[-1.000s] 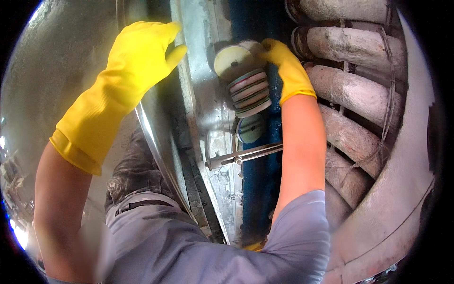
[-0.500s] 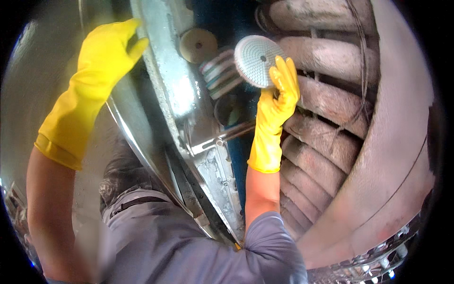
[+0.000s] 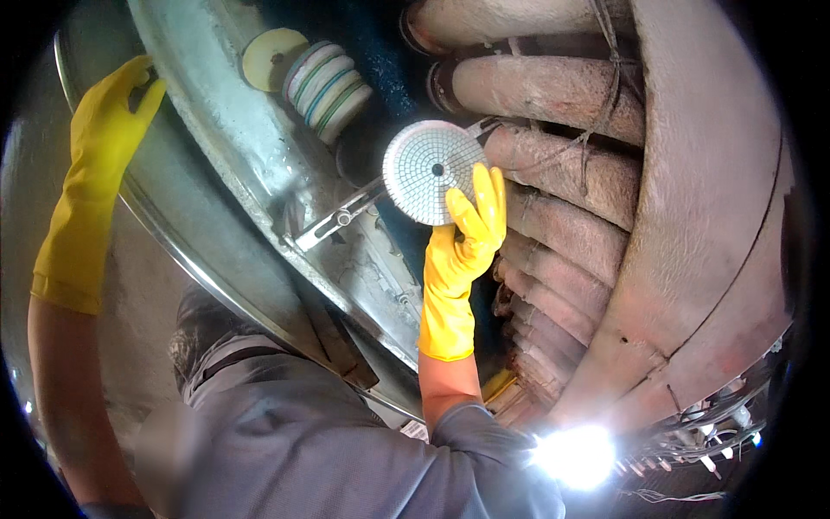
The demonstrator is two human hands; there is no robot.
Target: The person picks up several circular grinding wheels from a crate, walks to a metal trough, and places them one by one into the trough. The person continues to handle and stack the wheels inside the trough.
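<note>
My right hand (image 3: pixel 471 216), in a yellow rubber glove, holds a round white disc (image 3: pixel 419 177) by its lower right edge. The disc looks like a polishing pad, with a grid pattern and a dark centre hole; the fingers lie over its patterned face. To its upper left rests a stack of similar discs (image 3: pixel 328 91) with green, blue and reddish edges. Against that stack sits a pale yellow disc (image 3: pixel 275 59). My left hand (image 3: pixel 112 104), gloved likewise, is raised at the far left beside a metal ledge, thumb and fingers apart, holding nothing visible.
A wet metal ledge (image 3: pixel 233 130) slopes down across the middle. From it a slotted metal bracket (image 3: pixel 324 229) reaches toward the disc. Thick, rough cylinders (image 3: pixel 553 164) line the right, behind a broad curved pinkish wall (image 3: pixel 692 233). Cables and a bright light (image 3: pixel 575 457) show at lower right.
The view has swung, shifting the ledge and stack leftward. My right hand has carried the disc farther from the stack, its face now turned more toward me. My left hand stays raised.
</note>
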